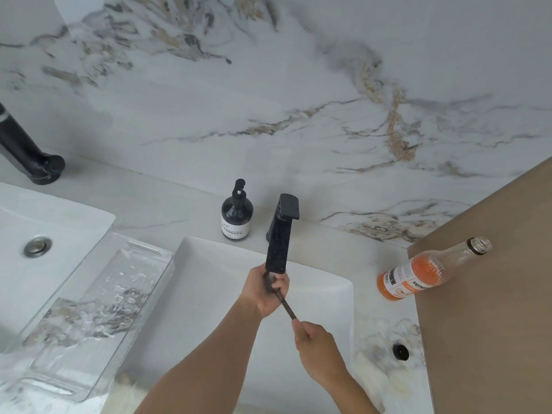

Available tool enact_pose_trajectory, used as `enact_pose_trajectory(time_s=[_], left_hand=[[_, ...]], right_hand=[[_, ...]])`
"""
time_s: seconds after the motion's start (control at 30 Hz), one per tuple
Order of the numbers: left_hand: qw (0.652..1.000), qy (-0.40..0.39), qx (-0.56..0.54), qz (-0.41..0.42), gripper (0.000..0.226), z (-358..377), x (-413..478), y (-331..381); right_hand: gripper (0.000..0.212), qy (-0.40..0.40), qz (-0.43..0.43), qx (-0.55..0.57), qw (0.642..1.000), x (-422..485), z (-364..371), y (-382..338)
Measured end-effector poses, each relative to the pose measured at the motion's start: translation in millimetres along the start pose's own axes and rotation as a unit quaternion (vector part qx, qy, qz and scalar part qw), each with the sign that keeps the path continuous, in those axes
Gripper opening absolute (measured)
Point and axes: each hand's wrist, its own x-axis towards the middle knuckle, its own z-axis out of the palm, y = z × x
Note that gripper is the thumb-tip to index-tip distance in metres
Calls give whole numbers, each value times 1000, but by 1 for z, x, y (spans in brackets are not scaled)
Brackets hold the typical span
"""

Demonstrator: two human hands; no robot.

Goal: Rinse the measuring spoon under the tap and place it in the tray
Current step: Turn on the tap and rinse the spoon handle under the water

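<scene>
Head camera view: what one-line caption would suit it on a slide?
Two bare hands, left hand and right hand, hold a dark long-handled measuring spoon under the black tap, clear plastic tray alongside.

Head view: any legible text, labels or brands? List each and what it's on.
"suno", cut off, upside down: white label of the clear glass bottle with orange contents.
Dark pump soap bottle: white label printed, too small to read.
Same orange bottle: code patch and fine print, blurred.
Nothing else carries text.
</scene>
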Motion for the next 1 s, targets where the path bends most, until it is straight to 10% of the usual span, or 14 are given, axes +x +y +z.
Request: enact_pose_trajectory(time_s=[0.17,0.27,0.33,0.53,0.63,0.73,0.9,1.0], left_hand=[[959,206,155,120,28,8,8,-10],[961,167,197,99,24,7,7,-6],[977,109,176,45,26,5,5,2],[992,-66,-59,-84,29,-8,-3,9],[985,-104,-44,-129,39,-9,-7,7],[995,-42,18,-84,34,4,-8,6],[998,52,18,-40,29,14,-9,0],[997,70,15,-28,25,14,-12,-1]], right_hand=[[45,80,-22,-214,973,-17,25,-5],[45,-59,65,111,990,-17,21,-24],[50,-167,154,343,912,-15,6,-26],[46,-292,196,508,786,-16,-3,-8],[53,-190,170,401,880,-18,13,-9],[47,38,45,41,997,-19,21,-7],[40,136,-21,-254,957,-13,22,4],[43,61,35,-103,992,-17,26,-7]])
